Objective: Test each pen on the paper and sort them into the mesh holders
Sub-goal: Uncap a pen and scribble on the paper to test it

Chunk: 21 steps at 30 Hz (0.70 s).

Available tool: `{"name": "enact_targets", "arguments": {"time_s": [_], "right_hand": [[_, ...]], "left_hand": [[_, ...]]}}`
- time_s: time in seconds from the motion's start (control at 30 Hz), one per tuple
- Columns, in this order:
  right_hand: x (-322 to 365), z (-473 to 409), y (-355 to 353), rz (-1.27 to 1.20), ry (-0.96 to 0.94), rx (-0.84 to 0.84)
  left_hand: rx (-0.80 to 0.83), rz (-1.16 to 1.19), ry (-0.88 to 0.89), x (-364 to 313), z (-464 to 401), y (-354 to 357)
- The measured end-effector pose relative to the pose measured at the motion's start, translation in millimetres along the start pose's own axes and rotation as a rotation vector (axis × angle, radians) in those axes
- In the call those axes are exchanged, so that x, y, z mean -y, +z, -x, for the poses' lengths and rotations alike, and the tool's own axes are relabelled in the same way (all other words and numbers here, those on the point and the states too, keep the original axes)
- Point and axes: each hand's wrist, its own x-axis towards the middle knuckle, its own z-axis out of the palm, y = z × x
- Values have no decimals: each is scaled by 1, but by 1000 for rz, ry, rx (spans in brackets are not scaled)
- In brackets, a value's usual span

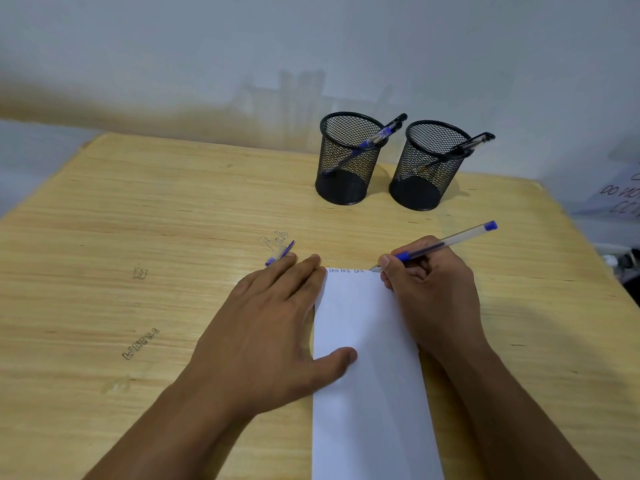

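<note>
A long white strip of paper (370,393) lies on the wooden table (138,237), with small blue writing along its far edge. My right hand (433,292) grips a clear blue-capped pen (450,239), its tip touching the paper's far right corner. My left hand (273,323) lies flat with straight fingers, pressing the paper's left edge, thumb on the sheet. A blue pen cap (281,253) peeks out just beyond my left fingertips. Two black mesh holders stand at the back: the left holder (348,159) has blue pens, the right holder (431,166) has dark pens.
Pen doodles and scribbled letters (140,342) mark the tabletop at the left. A pale wall rises behind the table. A white sheet with handwriting (620,197) shows past the table's right edge.
</note>
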Motion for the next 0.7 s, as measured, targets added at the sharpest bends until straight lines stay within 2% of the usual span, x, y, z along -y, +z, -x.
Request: {"name": "enact_targets", "arguments": {"time_s": [0.7], "right_hand": [[3,1,-1,13,3,19]], "left_hand": [[5,-2,-8,1,0,2]]}}
